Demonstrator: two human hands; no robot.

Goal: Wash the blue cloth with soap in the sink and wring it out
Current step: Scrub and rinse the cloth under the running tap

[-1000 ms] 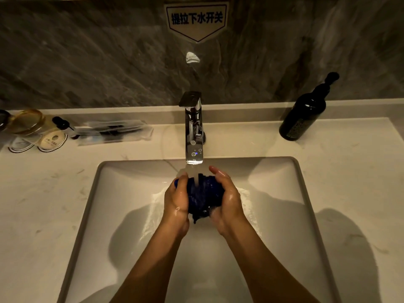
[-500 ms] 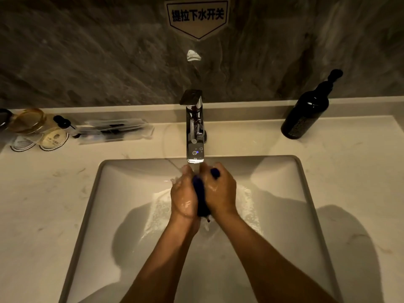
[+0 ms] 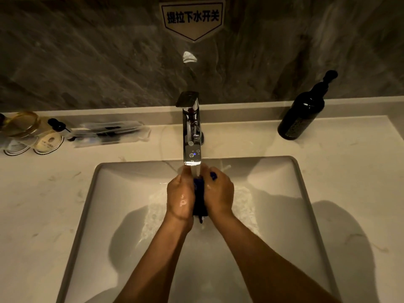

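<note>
- Both hands have closed in since a second ago: then the blue cloth (image 3: 199,197) bulged as a wide wad between spread palms, now it is squeezed to a narrow dark strip.
- Left hand (image 3: 180,199) and right hand (image 3: 219,196) are pressed together palm to palm, clamping the cloth between them; a small blue corner pokes out above the right knuckles.
- Cloth sits directly under the chrome faucet (image 3: 191,132), in the running stream, over the white sink (image 3: 91,204).
- Risk: water hitting the knuckles could spray over the rim onto the marble countertop (image 3: 338,162), since the hands are high and close to the spout.
- Risk: a wet, possibly soapy cloth could slip down out of the palms into the basin if the squeeze eases.
- Risk: wringing under a running tap just re-soaks the cloth, so in my judgement it must come out of the stream first.
- Count: two hands, one cloth, one faucet, one sink.
- Count: one dark pump bottle (image 3: 302,112) at right, well apart; one clear packet of toiletries (image 3: 109,133) at left; glassware at far left, number unclear.
</note>
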